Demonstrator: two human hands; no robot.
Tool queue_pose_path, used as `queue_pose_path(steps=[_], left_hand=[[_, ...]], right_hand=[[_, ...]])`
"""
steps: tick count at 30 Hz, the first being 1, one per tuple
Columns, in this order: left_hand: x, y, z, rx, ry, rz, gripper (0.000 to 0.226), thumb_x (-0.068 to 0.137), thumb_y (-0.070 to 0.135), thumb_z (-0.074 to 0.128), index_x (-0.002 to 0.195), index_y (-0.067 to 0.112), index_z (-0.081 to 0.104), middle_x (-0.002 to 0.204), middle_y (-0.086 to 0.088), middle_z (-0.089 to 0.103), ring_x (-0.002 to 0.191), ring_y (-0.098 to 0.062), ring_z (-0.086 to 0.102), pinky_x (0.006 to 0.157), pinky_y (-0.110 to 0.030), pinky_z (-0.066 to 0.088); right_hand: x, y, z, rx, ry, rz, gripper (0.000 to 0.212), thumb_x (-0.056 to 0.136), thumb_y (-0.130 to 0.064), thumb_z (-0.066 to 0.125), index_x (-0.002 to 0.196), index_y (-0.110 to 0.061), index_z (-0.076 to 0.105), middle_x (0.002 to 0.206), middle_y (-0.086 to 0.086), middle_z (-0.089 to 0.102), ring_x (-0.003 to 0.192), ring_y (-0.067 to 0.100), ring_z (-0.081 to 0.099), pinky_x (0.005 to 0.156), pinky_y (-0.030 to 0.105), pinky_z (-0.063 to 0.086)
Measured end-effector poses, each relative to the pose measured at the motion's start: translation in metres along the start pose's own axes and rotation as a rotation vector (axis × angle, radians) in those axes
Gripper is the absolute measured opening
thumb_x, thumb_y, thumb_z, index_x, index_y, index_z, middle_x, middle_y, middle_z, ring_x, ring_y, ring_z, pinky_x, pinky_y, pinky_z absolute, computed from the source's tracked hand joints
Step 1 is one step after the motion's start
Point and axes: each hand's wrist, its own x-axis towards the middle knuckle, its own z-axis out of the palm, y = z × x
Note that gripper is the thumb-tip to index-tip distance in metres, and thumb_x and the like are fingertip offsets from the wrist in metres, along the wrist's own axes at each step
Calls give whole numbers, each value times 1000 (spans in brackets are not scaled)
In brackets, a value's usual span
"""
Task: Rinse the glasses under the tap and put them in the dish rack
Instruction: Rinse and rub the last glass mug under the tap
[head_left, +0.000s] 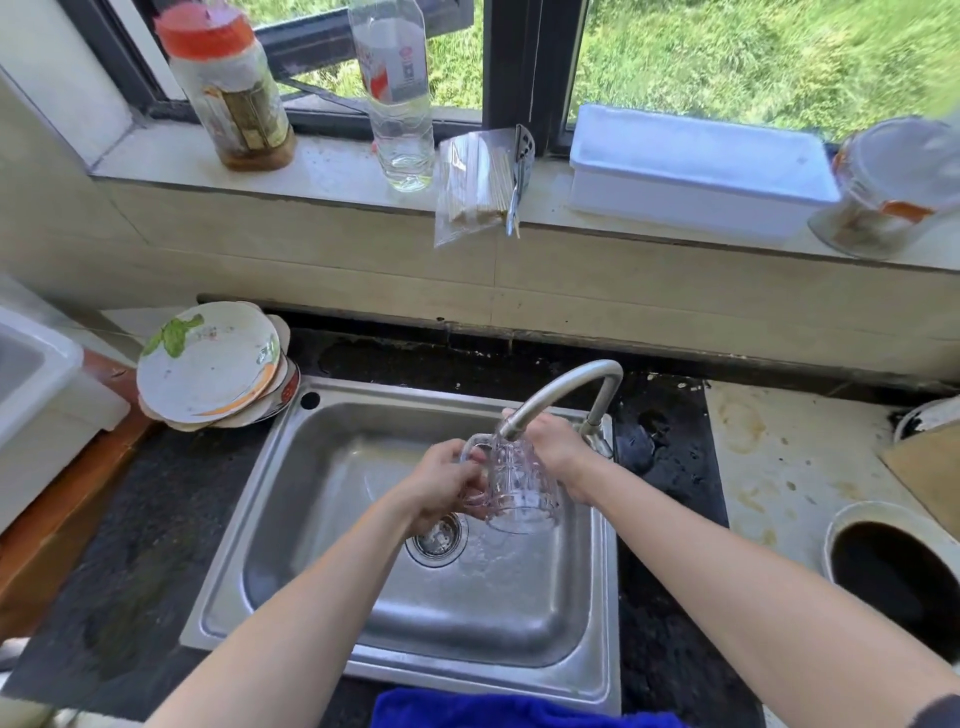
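Stainless sink (311, 467), water pooled below hands: left hand (441, 483) grips ribbed clear glass mug (522, 491) under curved tap (571, 382); right hand (556, 447) behind it, grip hidden.

The rectangular steel sink (241, 525) is set in the dark stone counter (156, 519). The curved metal tap (566, 382) rises at its two o'clock corner; the stack of round white plates (208, 364) sits at ten o'clock, the blue cloth (493, 709) at six. The clear glass mug (519, 488) is under the spout.
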Motion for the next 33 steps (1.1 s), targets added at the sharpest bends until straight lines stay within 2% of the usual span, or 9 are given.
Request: queue_pose_path(steps=[2,6,9,13,18,21,25,29,33], left_hand=[[-1,0,0,96,102,81,20,90,-5,54,106,7,52,86,-14,59,58,-21,58,49,-32,54],[-11,-3,-3,802,217,471,39,78,22,65,115,12,62,115,-3,58,99,-18,57,89,-29,47],[-19,-6,8,916,73,347,46,72,40,56,113,19,59,108,4,61,92,-18,58,84,-32,48],[2,-6,9,888,205,366,15,94,15,47,83,11,57,87,-9,65,84,-32,57,70,-35,40],[10,-6,6,793,226,294,25,96,13,47,78,5,63,84,-15,69,72,-26,59,65,-33,42],[4,-18,13,502,182,194,23,95,9,48,75,8,59,68,-9,63,47,-16,44,46,-25,33],[10,-23,3,297,261,78,29,94,14,52,66,9,56,49,-2,52,41,-18,39,45,-24,30],[-2,-16,3,106,192,64,25,96,4,50,72,5,55,55,-8,52,36,-10,36,38,-19,26],[-3,-16,2,12,165,35,21,94,1,50,75,5,57,56,-6,53,32,-5,36,33,-14,20]], right_hand=[[2,2,-2,29,27,50,30,97,-38,45,115,-24,65,118,-1,59,113,22,50,98,41,39],[7,1,-7,142,141,148,45,90,-41,50,117,-9,64,106,8,63,104,27,58,96,46,48],[10,-2,-8,144,160,159,42,91,-38,50,116,-8,63,97,6,59,93,22,54,92,45,48],[3,-2,10,86,193,141,47,96,-41,49,137,-18,44,92,2,55,70,14,52,59,29,47],[0,4,23,68,228,100,69,84,-50,57,144,-27,33,140,0,48,121,29,51,100,50,45],[9,6,9,-7,277,105,78,66,-62,50,132,-21,53,135,6,56,119,29,53,96,42,46],[-23,-3,31,-94,165,4,34,86,-60,55,106,-34,49,124,-2,55,108,24,57,88,36,47],[16,12,24,-7,204,50,33,88,-54,45,106,-30,59,122,0,62,110,28,58,96,47,47],[-2,-2,28,14,244,-5,34,94,-51,46,114,-25,55,113,-6,59,101,20,55,83,34,46]])
